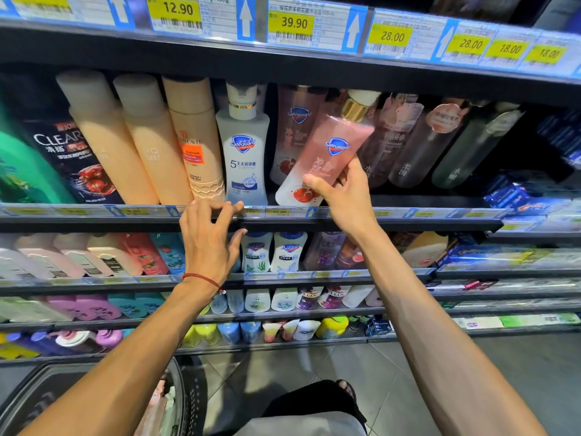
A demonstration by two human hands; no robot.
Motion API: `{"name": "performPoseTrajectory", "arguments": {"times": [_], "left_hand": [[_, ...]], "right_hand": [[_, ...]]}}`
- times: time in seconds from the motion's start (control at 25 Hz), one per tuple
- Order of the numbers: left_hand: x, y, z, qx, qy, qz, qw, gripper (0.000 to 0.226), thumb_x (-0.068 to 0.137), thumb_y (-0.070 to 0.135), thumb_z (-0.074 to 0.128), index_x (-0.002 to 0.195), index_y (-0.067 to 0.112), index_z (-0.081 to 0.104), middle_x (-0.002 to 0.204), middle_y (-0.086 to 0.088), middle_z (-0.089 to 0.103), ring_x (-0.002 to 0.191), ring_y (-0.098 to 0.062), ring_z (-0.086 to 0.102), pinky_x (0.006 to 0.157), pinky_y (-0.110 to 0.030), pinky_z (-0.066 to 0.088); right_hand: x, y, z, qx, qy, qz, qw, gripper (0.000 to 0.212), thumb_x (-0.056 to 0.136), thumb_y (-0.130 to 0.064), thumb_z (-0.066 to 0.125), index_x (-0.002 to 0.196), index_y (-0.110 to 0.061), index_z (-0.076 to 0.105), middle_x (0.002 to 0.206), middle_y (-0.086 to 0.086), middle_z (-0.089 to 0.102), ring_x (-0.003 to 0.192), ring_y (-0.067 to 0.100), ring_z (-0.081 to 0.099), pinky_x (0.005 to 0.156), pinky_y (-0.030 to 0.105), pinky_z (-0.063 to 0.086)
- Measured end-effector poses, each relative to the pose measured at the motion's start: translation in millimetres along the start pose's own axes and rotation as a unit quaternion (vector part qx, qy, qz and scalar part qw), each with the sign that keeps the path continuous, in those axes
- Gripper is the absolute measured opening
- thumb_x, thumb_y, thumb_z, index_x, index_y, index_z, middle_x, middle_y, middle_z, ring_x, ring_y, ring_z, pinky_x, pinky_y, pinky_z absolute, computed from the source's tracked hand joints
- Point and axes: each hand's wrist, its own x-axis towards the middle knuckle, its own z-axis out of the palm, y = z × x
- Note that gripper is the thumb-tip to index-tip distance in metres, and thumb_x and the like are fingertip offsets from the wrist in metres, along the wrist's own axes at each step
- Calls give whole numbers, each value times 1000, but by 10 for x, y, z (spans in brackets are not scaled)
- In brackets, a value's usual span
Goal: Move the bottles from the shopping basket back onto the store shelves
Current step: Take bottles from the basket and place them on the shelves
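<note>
My right hand (341,191) grips a pink Safeguard bottle (330,152) with a gold collar and white cap. The bottle is tilted to the right, with its base at the front edge of the shelf (94,215). A matching pink Safeguard bottle (292,127) stands right behind it, and a white Safeguard bottle (243,146) stands to its left. My left hand (210,237) hovers in front of the shelf edge with fingers spread, holding nothing. The dark shopping basket (188,391) sits at the bottom left, mostly hidden by my left arm; something pink shows inside.
Peach bottles (147,143) and a black Clear bottle (69,158) fill the shelf's left part. Clear tall bottles (418,146) stand to the right. Lower shelves (283,278) hold several more bottles. Price tags (292,23) line the shelf above. A tiled floor (361,366) lies below.
</note>
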Motion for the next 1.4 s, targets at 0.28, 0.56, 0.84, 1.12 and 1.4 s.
{"name": "performPoseTrajectory", "arguments": {"times": [0.28, 0.56, 0.84, 1.12, 1.4], "left_hand": [[-8, 32, -4, -1, -4, -10, 1000, 47, 86, 20, 79, 129, 14, 62, 113, -14, 54, 105, -37, 48, 97, -55, 41], [-6, 33, 30, -7, -10, -27, 1000, 47, 86, 18, 79, 130, 14, 63, 113, -14, 53, 108, -41, 49, 97, -60, 41], [-7, 48, 7, -3, -21, -36, 999, 46, 88, 20, 78, 131, 14, 62, 114, -15, 52, 108, -41, 48, 103, -60, 38], [22, 103, -63, 12, -53, -57, 997, 46, 88, 18, 77, 131, 13, 61, 115, -16, 53, 110, -44, 49, 101, -61, 39], [127, 211, -345, 54, -151, -29, 987, 56, 83, 27, 74, 133, 12, 55, 123, -15, 52, 113, -39, 47, 110, -55, 37]], "right_hand": [[30, 27, 103, -43, -50, -8, 998, 36, 92, -11, 78, 110, -6, 47, 119, 3, 70, 110, 11, 71, 99, 30, 56], [59, 96, 91, -50, -72, -10, 996, 33, 98, -13, 71, 112, -4, 43, 124, 6, 68, 115, 14, 69, 105, 35, 54], [110, 67, 160, -64, -95, 14, 993, 33, 97, -13, 72, 107, -12, 40, 121, 2, 67, 115, 15, 69, 105, 39, 55], [36, 71, 181, -81, -106, 13, 991, 41, 95, -34, 71, 121, -14, 47, 125, 2, 62, 118, 13, 66, 110, 47, 51], [-510, -90, -13, -301, 31, -148, 942, 60, 96, -32, 68, 149, -13, 49, 150, 3, 48, 141, 18, 44, 115, 34, 42]]}}
